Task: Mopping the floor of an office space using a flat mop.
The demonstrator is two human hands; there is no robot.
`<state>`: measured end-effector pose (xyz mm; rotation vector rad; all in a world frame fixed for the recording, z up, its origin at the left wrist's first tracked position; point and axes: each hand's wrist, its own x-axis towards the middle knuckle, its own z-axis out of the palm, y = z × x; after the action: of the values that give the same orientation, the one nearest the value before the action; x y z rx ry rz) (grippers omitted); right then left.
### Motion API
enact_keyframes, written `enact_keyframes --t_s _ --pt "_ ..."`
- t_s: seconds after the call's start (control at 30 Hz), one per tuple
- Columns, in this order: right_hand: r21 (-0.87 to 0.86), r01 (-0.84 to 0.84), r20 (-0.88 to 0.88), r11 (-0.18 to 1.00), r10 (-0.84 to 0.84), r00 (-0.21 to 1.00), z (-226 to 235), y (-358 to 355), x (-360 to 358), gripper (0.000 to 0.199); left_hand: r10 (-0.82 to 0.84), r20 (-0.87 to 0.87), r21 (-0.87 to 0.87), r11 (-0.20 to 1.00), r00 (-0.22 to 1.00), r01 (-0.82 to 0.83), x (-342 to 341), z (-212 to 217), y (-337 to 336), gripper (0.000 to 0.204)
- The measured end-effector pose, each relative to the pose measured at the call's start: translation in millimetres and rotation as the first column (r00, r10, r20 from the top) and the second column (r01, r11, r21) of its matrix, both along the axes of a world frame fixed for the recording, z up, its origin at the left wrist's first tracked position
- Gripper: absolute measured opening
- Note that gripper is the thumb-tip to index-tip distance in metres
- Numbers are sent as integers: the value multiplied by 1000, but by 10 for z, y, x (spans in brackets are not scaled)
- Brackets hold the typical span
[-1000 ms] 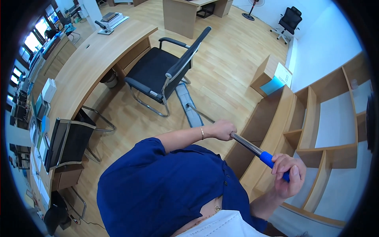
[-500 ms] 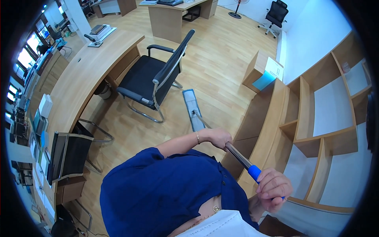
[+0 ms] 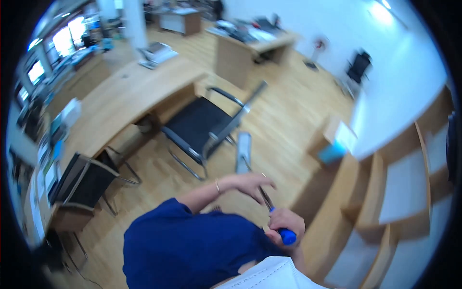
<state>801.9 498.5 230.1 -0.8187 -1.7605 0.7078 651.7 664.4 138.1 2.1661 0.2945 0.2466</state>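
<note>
I hold a flat floor mop with a thin dark shaft (image 3: 265,197) and a blue grip end (image 3: 288,236). My right hand (image 3: 287,222) is closed around the shaft just above the blue end, close to my chest. Farther down the shaft, my left hand (image 3: 251,182), with a bracelet at the wrist, holds it too; the hand is blurred. The mop's long grey head (image 3: 243,151) lies flat on the wooden floor (image 3: 284,115), right beside the black office chair (image 3: 207,126). My blue top fills the lower middle of the view.
A long wooden desk (image 3: 125,98) runs along the left, with a second black chair (image 3: 82,180) at its near end. Wooden shelving (image 3: 380,192) stands at the right, with a small box and a blue item (image 3: 332,154) beside it. More desks and a far chair (image 3: 358,65) stand behind.
Both hands have drawn in toward my body, the right one now by my chest. The mop head has slid closer to the black chair. The view has swung and blurred.
</note>
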Motion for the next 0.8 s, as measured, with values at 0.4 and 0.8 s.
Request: enact_keyframes --t_s 0.4,0.8 --pt "-96 -438 74 894 445 893 -236 1401 -913 16 222 748 172 845 625 -506 -1107 1291 -707 24" --pt "-439 -343 405 830 524 750 -2370 2635 -857 18 216 862 140 767 459 -626 -1332 1233 -446 20"
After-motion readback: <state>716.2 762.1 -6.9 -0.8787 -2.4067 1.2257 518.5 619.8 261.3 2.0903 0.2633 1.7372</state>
